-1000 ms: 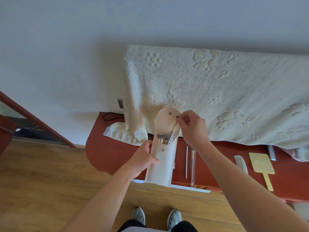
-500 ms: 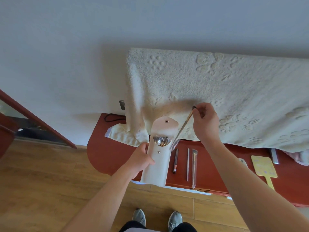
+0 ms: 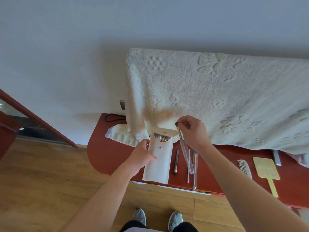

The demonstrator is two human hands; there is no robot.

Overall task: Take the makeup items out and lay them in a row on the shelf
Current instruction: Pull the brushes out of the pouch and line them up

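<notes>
While the left hand (image 3: 140,158) grips the pouch (image 3: 161,166) (contents half-hidden), the right hand (image 3: 194,131) pinches a brush (image 3: 184,148).

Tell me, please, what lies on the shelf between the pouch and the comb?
Head view: a dark pencil, a thin pink stick and a sleeved brush; the right hand holds another brush above.

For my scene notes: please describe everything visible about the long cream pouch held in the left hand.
The long cream pouch, soft-looking and flat, is held nearly upright before the red shelf. Its rounded flap stands open, with one snap stud on it and one on the front. Its mouth holds thin makeup brushes. The left hand grips its left edge.
</notes>
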